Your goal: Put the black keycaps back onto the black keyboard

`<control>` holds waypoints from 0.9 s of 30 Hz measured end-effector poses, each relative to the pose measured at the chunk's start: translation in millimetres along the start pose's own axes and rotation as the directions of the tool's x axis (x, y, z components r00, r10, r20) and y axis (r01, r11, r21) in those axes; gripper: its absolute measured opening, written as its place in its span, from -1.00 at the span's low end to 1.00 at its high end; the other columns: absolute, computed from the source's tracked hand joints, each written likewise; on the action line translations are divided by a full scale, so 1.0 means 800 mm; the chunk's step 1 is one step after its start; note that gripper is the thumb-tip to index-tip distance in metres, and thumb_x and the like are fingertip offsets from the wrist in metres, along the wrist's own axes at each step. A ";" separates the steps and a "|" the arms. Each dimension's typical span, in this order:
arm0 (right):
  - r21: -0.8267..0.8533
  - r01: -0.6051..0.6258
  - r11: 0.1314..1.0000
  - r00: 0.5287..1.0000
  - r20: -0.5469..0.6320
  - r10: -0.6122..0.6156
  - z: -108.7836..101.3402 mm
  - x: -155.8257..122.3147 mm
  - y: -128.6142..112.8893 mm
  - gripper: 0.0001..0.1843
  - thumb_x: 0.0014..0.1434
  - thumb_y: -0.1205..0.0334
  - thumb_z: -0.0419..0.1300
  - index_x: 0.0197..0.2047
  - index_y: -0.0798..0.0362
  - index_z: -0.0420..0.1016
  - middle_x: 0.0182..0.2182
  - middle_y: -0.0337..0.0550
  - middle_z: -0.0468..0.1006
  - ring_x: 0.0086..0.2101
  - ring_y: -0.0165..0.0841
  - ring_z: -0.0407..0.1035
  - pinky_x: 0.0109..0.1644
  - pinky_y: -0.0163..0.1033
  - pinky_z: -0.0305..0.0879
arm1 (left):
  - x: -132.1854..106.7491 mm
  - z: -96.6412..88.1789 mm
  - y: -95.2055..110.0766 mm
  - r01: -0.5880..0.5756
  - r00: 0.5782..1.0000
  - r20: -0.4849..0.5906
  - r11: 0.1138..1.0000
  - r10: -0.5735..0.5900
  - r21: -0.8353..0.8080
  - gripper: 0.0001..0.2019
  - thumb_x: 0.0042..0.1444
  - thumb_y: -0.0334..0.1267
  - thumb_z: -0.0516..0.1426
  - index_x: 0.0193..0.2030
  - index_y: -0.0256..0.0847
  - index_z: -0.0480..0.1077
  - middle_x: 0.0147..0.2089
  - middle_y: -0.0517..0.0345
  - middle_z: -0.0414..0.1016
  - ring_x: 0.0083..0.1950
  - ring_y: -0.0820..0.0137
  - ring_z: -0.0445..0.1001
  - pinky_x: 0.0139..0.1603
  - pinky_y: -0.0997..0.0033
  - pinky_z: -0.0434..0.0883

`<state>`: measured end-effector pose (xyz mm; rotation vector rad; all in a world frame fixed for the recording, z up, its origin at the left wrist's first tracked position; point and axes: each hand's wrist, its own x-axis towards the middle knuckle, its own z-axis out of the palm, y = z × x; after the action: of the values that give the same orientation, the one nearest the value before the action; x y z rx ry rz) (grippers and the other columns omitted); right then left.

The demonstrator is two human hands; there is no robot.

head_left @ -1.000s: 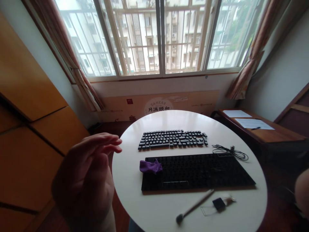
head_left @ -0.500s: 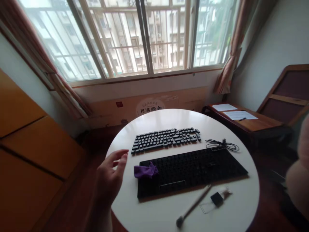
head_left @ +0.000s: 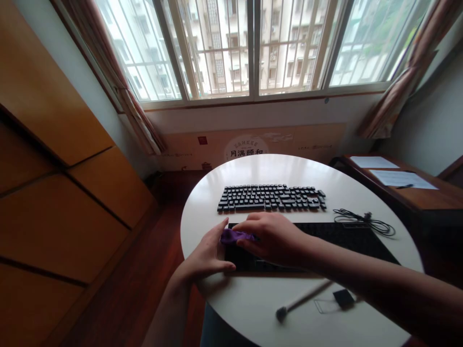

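My right hand (head_left: 269, 236) reaches across the table, its fingers closed on a purple cloth (head_left: 231, 236) against the left part of a black keyboard base (head_left: 336, 233). The base has its keycaps off. At the base's left end, my left hand (head_left: 208, 253) spans the side, thumb near the front edge and index finger near the back corner. The keycaps (head_left: 267, 197) lie laid out in keyboard order behind the base. My right forearm hides much of the base's front and right part.
The round white table (head_left: 210, 188) bears a coiled black cable (head_left: 379, 225) at right. In front lie a brush (head_left: 304, 299) and a small black block (head_left: 343, 299) with a thin wire loop. A wooden side table (head_left: 441, 202) with papers stands at right.
My right hand has come in from the right and taken hold of the purple cloth. My left hand has moved to the base's left end. The view has turned left.
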<state>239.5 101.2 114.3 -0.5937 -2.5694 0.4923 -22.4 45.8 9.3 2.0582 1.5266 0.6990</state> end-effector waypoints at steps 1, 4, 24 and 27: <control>-0.050 -0.012 0.999 0.997 0.078 0.016 0.023 0.009 0.008 -0.66 0.27 0.08 0.25 0.09 -0.07 0.57 -0.26 -0.15 0.54 -0.35 -0.41 0.40 -0.27 -0.33 0.26 | 0.000 0.001 -0.003 -0.002 1.000 0.011 1.000 0.002 -0.016 0.20 -0.17 0.01 0.43 0.53 -0.14 -0.13 0.52 -0.21 -0.02 0.48 -0.10 0.06 0.44 -0.12 0.12; -0.095 -0.026 0.995 0.977 0.210 0.046 0.081 0.031 0.037 -0.59 0.21 0.02 0.30 0.11 -0.10 0.57 -0.19 -0.09 0.53 -0.31 -0.35 0.41 -0.28 -0.32 0.20 | 0.002 0.002 -0.007 -0.001 0.999 0.047 0.999 0.003 -0.040 0.22 -0.17 -0.01 0.43 0.53 -0.13 -0.17 0.53 -0.20 -0.06 0.49 -0.12 0.02 0.45 -0.17 0.08; -0.129 0.324 0.937 0.892 0.371 -0.258 0.076 0.033 0.034 -0.81 0.30 0.29 0.14 -0.11 0.07 0.58 -0.14 -0.08 0.56 -0.31 -0.36 0.42 -0.32 -0.33 0.20 | 0.006 0.002 0.001 -0.077 0.994 0.089 0.987 0.065 0.139 0.17 -0.15 -0.15 0.36 0.53 -0.12 -0.22 0.49 -0.21 0.03 0.45 -0.12 0.11 0.43 -0.20 0.12; -0.224 0.207 0.952 0.950 0.280 -0.140 0.077 0.054 0.048 -0.72 0.37 0.23 0.05 -0.01 0.05 0.56 -0.01 -0.07 0.53 -0.26 -0.35 0.42 -0.28 -0.33 0.22 | 0.011 0.002 -0.012 -0.101 0.995 0.015 0.980 0.100 0.173 0.20 -0.19 -0.06 0.40 0.53 -0.06 -0.19 0.45 -0.19 0.15 0.39 -0.17 0.22 0.35 -0.21 0.25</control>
<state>186.5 139.9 61.0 -0.3974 -2.9304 0.1951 -26.4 56.7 2.7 2.2774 1.5365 0.6146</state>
